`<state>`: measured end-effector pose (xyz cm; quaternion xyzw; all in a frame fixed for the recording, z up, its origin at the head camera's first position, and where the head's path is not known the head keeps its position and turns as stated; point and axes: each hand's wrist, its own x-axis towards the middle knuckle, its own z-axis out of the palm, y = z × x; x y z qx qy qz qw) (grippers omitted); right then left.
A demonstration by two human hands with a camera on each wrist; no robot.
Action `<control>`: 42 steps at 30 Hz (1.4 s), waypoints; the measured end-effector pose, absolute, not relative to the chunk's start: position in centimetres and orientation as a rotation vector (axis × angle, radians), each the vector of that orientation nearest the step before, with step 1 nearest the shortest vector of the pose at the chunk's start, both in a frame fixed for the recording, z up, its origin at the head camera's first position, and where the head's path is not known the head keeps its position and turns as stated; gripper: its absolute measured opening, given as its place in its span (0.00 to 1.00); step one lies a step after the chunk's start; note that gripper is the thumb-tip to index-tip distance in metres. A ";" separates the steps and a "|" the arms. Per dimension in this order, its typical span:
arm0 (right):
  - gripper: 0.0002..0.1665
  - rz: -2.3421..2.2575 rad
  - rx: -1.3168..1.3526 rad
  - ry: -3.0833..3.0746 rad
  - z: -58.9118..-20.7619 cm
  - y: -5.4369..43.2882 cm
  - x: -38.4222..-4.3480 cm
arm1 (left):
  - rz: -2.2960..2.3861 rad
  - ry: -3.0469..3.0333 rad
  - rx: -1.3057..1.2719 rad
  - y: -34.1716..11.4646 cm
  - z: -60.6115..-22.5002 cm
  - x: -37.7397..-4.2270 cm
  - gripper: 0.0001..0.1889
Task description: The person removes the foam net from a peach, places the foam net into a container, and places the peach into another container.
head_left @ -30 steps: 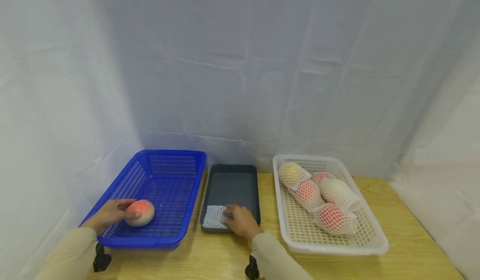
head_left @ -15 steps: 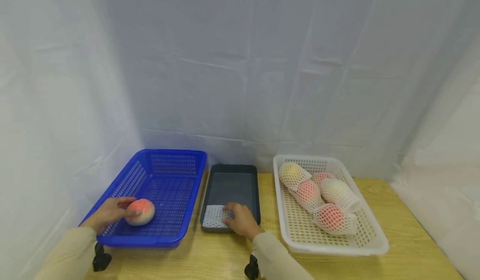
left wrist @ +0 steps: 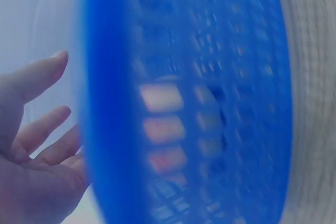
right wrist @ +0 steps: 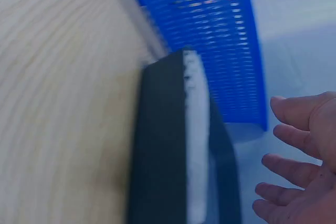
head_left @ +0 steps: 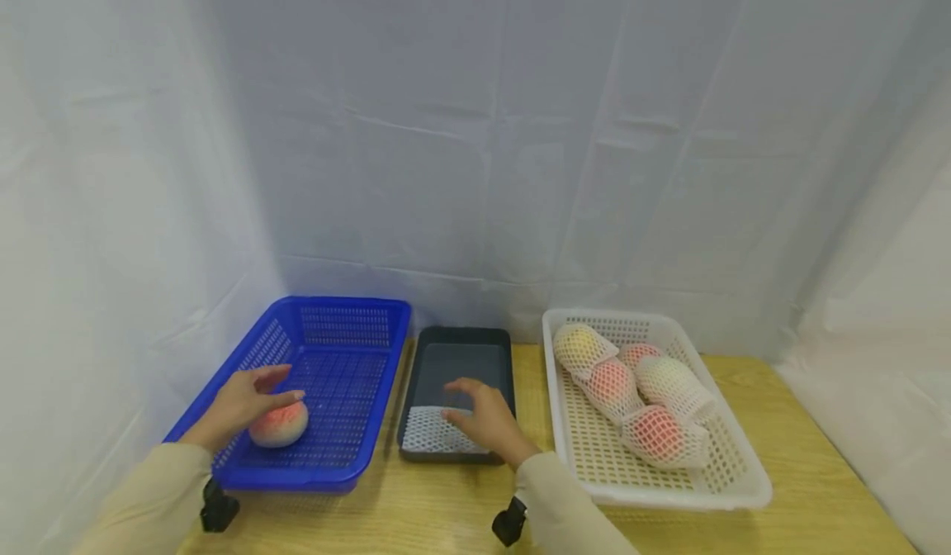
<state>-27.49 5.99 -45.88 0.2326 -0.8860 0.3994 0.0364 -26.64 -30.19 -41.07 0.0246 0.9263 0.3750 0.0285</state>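
A single pink-and-cream peach point(head_left: 279, 428) sits in the blue basket point(head_left: 327, 482), near its front left. My left hand point(head_left: 243, 402) hovers just above the peach, thumb and fingers apart. The left wrist view shows that hand beyond the basket's rim, with the peach seen through the slots. A white foam fruit net point(head_left: 431, 433) lies flat in the front of the dark grey tray point(head_left: 464, 365). Over the net's right part is my right hand point(head_left: 486, 419), its fingers spread and holding nothing. In the right wrist view, this hand is raised beyond the tray's edge.
At the right, a white basket point(head_left: 743, 489) holds several peaches point(head_left: 657, 433) in foam nets, some pink and some pale yellow. All the containers stand on a wooden table point(head_left: 431, 514). White sheeting point(head_left: 483, 167) hangs behind and at both sides.
My left hand has let go of the peach and lifted up and to the right; the peach stays put. My right hand has risen off the net, which now shows more.
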 end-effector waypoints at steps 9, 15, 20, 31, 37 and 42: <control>0.27 1.330 0.699 -2.677 -42.7 9.2 -27.3 | 1.328 2.778 0.189 -25.0 -39.7 -26.3 0.41; 0.27 1.282 0.596 -2.644 -41.2 12.3 -27.0 | 1.396 2.734 0.210 -21.4 -39.1 -25.3 0.39; 0.27 1.249 0.512 -2.607 -40.9 15.2 -26.9 | 1.481 2.641 0.214 -18.9 -39.2 -24.8 0.39; 0.28 1.254 0.370 -2.618 -40.4 21.5 -25.3 | 1.776 2.349 0.256 -13.3 -41.0 -23.8 0.38; 0.29 1.206 0.311 -2.644 -40.8 24.6 -24.6 | 1.860 2.192 0.354 -9.6 -42.3 -23.3 0.36; 0.29 1.193 0.248 -2.692 -41.4 26.8 -24.1 | 1.861 2.047 0.375 -6.9 -43.3 -23.0 0.37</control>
